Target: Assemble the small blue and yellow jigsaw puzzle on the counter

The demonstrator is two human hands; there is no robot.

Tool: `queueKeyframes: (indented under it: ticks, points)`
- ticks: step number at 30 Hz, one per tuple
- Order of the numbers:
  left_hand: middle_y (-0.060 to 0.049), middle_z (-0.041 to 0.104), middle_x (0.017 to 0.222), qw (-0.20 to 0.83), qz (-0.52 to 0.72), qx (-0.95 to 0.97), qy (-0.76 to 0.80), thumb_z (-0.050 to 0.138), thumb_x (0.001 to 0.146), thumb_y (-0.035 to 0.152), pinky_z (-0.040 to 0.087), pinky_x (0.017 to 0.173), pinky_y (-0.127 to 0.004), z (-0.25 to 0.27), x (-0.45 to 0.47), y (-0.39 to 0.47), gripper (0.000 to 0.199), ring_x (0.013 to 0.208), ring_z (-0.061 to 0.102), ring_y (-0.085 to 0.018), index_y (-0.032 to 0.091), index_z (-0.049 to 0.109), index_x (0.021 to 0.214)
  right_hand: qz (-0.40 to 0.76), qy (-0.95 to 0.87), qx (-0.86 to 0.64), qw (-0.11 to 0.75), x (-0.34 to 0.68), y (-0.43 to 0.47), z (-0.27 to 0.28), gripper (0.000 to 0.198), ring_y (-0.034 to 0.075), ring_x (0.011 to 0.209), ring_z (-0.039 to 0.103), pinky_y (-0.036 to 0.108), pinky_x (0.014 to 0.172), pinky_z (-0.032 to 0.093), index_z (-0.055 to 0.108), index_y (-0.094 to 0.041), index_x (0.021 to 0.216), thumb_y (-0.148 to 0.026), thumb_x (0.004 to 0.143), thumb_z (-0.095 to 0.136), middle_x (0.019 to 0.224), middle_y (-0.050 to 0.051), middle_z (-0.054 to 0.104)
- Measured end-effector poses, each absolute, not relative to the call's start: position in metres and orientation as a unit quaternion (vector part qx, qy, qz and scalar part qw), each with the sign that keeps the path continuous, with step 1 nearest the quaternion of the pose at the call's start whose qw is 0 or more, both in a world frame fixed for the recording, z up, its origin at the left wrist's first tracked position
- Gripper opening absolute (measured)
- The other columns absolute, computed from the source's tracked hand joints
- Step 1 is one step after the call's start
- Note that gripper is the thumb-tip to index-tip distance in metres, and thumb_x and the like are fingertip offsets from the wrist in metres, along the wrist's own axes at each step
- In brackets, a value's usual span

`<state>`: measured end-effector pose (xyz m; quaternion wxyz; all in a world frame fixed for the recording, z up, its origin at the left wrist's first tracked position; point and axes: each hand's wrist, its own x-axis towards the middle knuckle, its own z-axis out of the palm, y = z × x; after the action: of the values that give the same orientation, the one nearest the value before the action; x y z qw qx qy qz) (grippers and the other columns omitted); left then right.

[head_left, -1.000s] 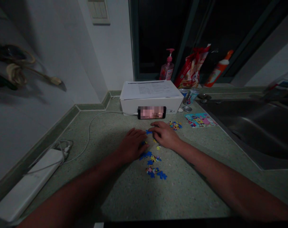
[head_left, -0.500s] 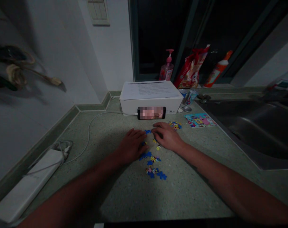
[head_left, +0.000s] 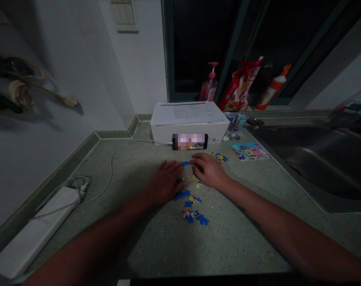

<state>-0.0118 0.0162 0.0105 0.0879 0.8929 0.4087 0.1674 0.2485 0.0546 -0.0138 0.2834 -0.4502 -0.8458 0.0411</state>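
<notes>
And here's the scene: straight ahead of the hands a phone [head_left: 190, 142] leans on a white box [head_left: 162, 133], a printed sheet [head_left: 188, 111] on top, walling off the space in front. A pump bottle [head_left: 209, 88] and a red bag [head_left: 240, 87] rise behind the box. Just beyond the right hand [head_left: 208, 170] sits a heap of puzzle pieces [head_left: 219, 157], with a picture card [head_left: 251, 151] farther to its right, then the sink [head_left: 317, 163]. Out left of the left hand [head_left: 167, 180], a cable [head_left: 111, 163] curves down to a white power strip [head_left: 43, 226].

Now the tricky bits! A blue-and-yellow piece [head_left: 180, 180] peeks out between left fingers and thumb, partly covered; the phone screen is partly pixelated, dim light blurs the small prints, and whatever lies beneath either palm can't be told.

And the hands: left palm down, fingers stretched forward, thumb apart; right angled inward, fingers gently curved, thumb clear of the forefinger. Neither is clenched, no firm grasp shows. Right between their fingertips, a blue piece [head_left: 185, 163] lies on the counter [head_left: 240, 238]! Nearer the body, below both hands, blue clusters [head_left: 202, 219] and yellow pieces [head_left: 198, 185] lie scattered.
</notes>
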Motion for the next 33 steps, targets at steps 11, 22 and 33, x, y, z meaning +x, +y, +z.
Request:
queueKeyframes:
  ticks: [11,22,33]
  points:
    - [-0.015,0.067,0.161,0.084,0.177,0.89,0.411,0.068,0.107,0.038,0.039,0.134,-0.071,0.0077,-0.0101,0.0184,0.048,0.153,0.058,-0.038,0.026,0.063,0.154,0.043,-0.845,-0.45,0.287,0.2477,0.0551,-0.0146,0.029,0.033,0.125,0.074,0.053,0.112,0.061,0.085,-0.027,0.121,-0.02,0.101,0.066,0.134,0.013,0.079]
    - [-0.015,0.064,0.165,0.084,0.161,0.89,0.418,0.067,0.11,0.042,0.037,0.137,-0.068,0.0078,-0.0088,0.019,0.05,0.158,0.055,-0.037,0.025,0.061,0.156,0.05,-0.845,-0.45,0.285,0.2471,0.0557,-0.014,0.029,0.034,0.124,0.075,0.055,0.111,0.061,0.086,-0.025,0.122,-0.019,0.102,0.066,0.132,0.014,0.078]
    - [-0.015,0.062,0.167,0.082,0.146,0.891,0.422,0.065,0.111,0.045,0.036,0.137,-0.065,0.0103,-0.0081,0.0193,0.051,0.158,0.054,-0.036,0.024,0.059,0.158,0.046,-0.85,-0.45,0.27,0.2468,0.056,-0.0134,0.03,0.034,0.126,0.073,0.054,0.114,0.059,0.084,-0.019,0.126,-0.019,0.103,0.065,0.135,0.017,0.077]
